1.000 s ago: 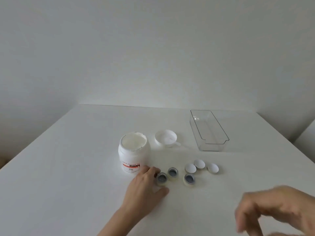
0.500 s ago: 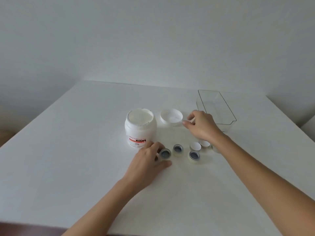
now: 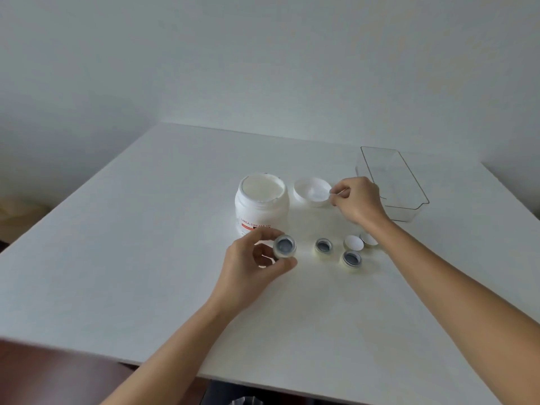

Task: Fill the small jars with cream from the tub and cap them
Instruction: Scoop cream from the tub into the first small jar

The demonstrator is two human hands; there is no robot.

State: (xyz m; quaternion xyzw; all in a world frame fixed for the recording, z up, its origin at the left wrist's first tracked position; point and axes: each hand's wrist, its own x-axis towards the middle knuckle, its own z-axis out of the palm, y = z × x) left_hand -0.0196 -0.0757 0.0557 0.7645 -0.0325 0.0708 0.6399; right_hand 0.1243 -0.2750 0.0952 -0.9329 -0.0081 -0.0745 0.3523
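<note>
The open white cream tub (image 3: 262, 204) stands mid-table, full of cream. My left hand (image 3: 252, 266) grips one small empty jar (image 3: 284, 247) and holds it just in front of the tub. Two more small open jars (image 3: 323, 246) (image 3: 351, 259) sit on the table to its right. Small white caps (image 3: 353, 242) (image 3: 368, 239) lie behind them, partly hidden by my right forearm. The tub's white lid (image 3: 311, 192) lies upside down right of the tub. My right hand (image 3: 358, 200) pinches a thin white spatula handle (image 3: 339, 192) at the lid's edge.
A clear plastic tray (image 3: 409, 206) stands at the back right, just beyond my right hand. The white table (image 3: 146, 229) ends at its front edge near me, with a dark floor below.
My left hand has lifted the small jar off the table. My right hand came in from the lower right, reached the lid and closed on the spatula handle.
</note>
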